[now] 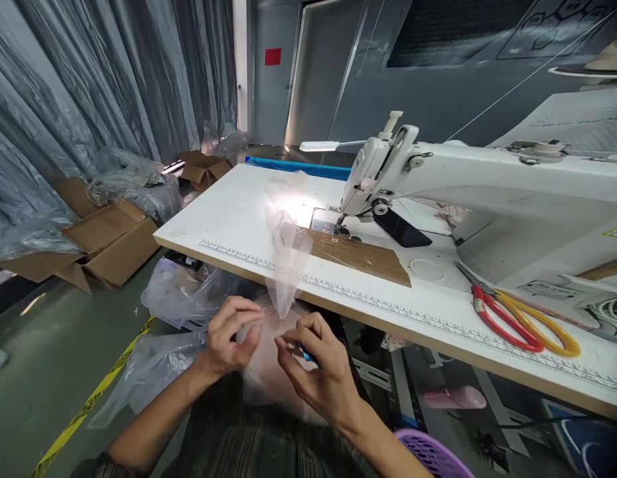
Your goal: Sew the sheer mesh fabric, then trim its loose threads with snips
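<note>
My left hand [231, 335] is raised in front of the table edge, its thumb and fingers curved and apart with nothing seen between them. Facing it, my right hand [318, 365] is closed around a small blue object [305, 352], mostly hidden by the fingers. Sheer pale pink fabric [288, 255] drapes over the table edge between my hands. More of this fabric lies bunched in my lap, below and behind the hands. Beyond the hands, the white sewing machine [368, 172] stands with its needle area lit.
Red- and yellow-handled scissors [520, 318] lie on the white table [229, 212] at the right. A brown strip [358, 255] and a black phone [402, 227] rest near the needle. Cardboard boxes [109, 239] and plastic bags stand left; a purple basket [430, 455] is below.
</note>
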`<state>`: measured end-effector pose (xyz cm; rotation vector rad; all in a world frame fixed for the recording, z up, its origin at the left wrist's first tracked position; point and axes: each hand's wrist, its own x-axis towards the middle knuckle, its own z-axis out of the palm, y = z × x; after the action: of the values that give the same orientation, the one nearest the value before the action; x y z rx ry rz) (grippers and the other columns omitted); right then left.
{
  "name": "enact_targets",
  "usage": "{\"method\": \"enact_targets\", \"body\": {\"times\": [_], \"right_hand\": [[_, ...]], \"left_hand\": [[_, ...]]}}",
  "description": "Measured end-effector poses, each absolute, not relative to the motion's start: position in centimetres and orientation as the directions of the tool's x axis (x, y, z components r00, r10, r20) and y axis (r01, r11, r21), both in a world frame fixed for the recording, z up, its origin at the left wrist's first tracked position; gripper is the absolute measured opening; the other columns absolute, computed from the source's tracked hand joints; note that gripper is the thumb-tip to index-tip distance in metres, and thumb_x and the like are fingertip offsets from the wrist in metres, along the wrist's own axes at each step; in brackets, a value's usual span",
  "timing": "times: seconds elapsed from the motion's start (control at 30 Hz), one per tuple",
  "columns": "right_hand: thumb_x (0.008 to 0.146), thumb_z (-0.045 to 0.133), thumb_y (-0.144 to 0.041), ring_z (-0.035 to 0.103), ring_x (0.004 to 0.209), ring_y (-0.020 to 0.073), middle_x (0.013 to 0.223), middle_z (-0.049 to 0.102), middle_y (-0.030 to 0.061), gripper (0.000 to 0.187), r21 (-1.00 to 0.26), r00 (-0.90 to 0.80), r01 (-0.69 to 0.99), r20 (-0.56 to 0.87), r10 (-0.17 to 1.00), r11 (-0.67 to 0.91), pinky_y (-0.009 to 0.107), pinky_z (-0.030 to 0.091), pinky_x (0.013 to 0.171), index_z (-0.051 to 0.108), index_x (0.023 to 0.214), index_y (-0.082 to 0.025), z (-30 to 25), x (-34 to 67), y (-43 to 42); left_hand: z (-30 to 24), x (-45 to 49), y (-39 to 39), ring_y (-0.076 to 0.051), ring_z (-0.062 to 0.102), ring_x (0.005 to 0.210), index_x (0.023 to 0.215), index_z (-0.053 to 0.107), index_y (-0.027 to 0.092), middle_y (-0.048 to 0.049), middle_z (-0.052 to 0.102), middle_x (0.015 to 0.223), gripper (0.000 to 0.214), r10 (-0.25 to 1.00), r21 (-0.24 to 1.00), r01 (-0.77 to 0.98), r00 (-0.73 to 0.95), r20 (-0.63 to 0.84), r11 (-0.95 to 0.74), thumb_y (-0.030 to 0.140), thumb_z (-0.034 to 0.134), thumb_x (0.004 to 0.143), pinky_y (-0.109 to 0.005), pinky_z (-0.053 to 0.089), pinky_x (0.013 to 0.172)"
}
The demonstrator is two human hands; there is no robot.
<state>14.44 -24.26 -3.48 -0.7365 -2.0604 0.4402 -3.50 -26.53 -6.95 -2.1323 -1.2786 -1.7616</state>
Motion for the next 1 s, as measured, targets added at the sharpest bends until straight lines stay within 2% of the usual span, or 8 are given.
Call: {"method": "enact_targets", "body": {"times": [0.1, 0.23, 0.33, 0.4, 0.6, 0.8, 0.9, 1.0], "right_hand": [[0.086, 0.054, -0.02, 0.056, 0.063, 0.0158, 0.071, 0.059, 0.0051, 0.012, -0.57, -0.428, 0.339, 0.615, 0.662, 0.748, 0.026, 0.044, 0.055, 0.063, 0.078, -0.019, -3.1, 14.7, -25.0], [0.09, 0.053, -0.04, 0.052, 0.045, 0.0124, 0.055, 0.06, 0.0011, 0.027, -0.669, -0.319, 0.5, 0.447, 0.836, 0.549, 0.023, 0.039, 0.047, 0.066, 0.078, -0.018, -4.1, 13.9, -23.4], [0.084, 0.057, -0.055, 0.054, 0.043, 0.0146, 0.049, 0.06, 0.0016, 0.04, -0.632, -0.265, 0.614, 0.399, 0.878, 0.473, 0.025, 0.037, 0.047, 0.07, 0.078, -0.018, -5.1, 13.0, -21.8], [0.084, 0.056, -0.054, 0.055, 0.044, 0.0154, 0.049, 0.06, 0.0018, 0.039, -0.608, -0.257, 0.644, 0.4, 0.88, 0.465, 0.025, 0.037, 0.048, 0.071, 0.077, -0.018, -5.5, 12.4, -21.1], [0.086, 0.054, -0.032, 0.05, 0.047, 0.0127, 0.053, 0.056, -0.0004, 0.024, -0.737, -0.281, 0.473, 0.393, 0.876, 0.483, 0.024, 0.037, 0.048, 0.063, 0.069, -0.019, -4.8, 12.6, -21.7], [0.082, 0.056, -0.018, 0.052, 0.068, 0.016, 0.072, 0.053, 0.0024, 0.009, -0.695, -0.361, 0.265, 0.572, 0.737, 0.669, 0.027, 0.043, 0.06, 0.055, 0.073, -0.021, -3.4, 14.2, -25.0], [0.08, 0.051, -0.011, 0.049, 0.06, 0.0127, 0.07, 0.053, -0.0002, 0.011, -0.798, -0.49, 0.154, 0.45, 0.746, 0.583, 0.024, 0.041, 0.055, 0.049, 0.078, -0.021, -3.4, 15.6, -26.4], [0.082, 0.048, -0.011, 0.042, 0.051, 0.0095, 0.062, 0.053, -0.0039, 0.011, -0.91, -0.618, 0.114, 0.248, 0.746, 0.397, 0.021, 0.035, 0.047, 0.046, 0.08, -0.022, -3.5, 16.9, -26.9]], "left_hand": [[-5.5, -4.2, -25.9, -0.019, 0.064, 0.09, 0.099, 0.064, 0.018, -0.0087, 0.067, 0.098, 0.018, 0.504, 0.399, 0.674, -0.046, 0.862, -0.621, 0.012, 0.057, 0.084, -0.034, 0.054, 0.078], [-5.1, -4.1, -24.6, -0.018, 0.065, 0.09, 0.095, 0.066, 0.018, -0.0074, 0.068, 0.097, 0.013, 0.519, 0.437, 0.682, -0.099, 0.849, -0.586, 0.015, 0.057, 0.085, -0.033, 0.055, 0.078], [-5.5, -4.0, -24.3, -0.018, 0.065, 0.09, 0.093, 0.066, 0.018, -0.0076, 0.067, 0.097, 0.013, 0.544, 0.466, 0.67, -0.11, 0.832, -0.577, 0.017, 0.056, 0.087, -0.033, 0.055, 0.079], [-5.7, -4.1, -24.5, -0.018, 0.064, 0.091, 0.094, 0.067, 0.017, -0.0081, 0.067, 0.097, 0.013, 0.56, 0.467, 0.67, -0.092, 0.823, -0.577, 0.017, 0.056, 0.087, -0.034, 0.055, 0.079], [-5.7, -4.5, -24.3, -0.019, 0.064, 0.095, 0.1, 0.065, 0.018, -0.0097, 0.067, 0.102, 0.018, 0.59, 0.447, 0.682, -0.029, 0.807, -0.578, 0.014, 0.054, 0.086, -0.035, 0.054, 0.082], [-5.4, -4.1, -23.3, -0.028, 0.052, 0.124, 0.117, 0.06, 0.018, -0.0149, 0.061, 0.128, 0.035, 0.554, 0.146, 0.775, 0.294, 0.779, -0.615, 0.015, 0.055, 0.083, -0.05, 0.04, 0.102], [-5.2, -4.0, -24.1, -0.02, 0.066, 0.093, 0.103, 0.064, 0.019, -0.0079, 0.073, 0.096, 0.023, 0.507, 0.164, 0.708, 0.305, 0.806, -0.687, 0.01, 0.056, 0.084, -0.044, 0.042, 0.096], [-5.3, -4.8, -25.3, -0.012, 0.059, 0.06, 0.097, 0.066, 0.018, -0.0005, 0.068, 0.067, 0.018, 0.593, 0.373, 0.523, 0.354, 0.723, -0.767, 0.01, 0.058, 0.083, -0.035, 0.048, 0.081]]}}
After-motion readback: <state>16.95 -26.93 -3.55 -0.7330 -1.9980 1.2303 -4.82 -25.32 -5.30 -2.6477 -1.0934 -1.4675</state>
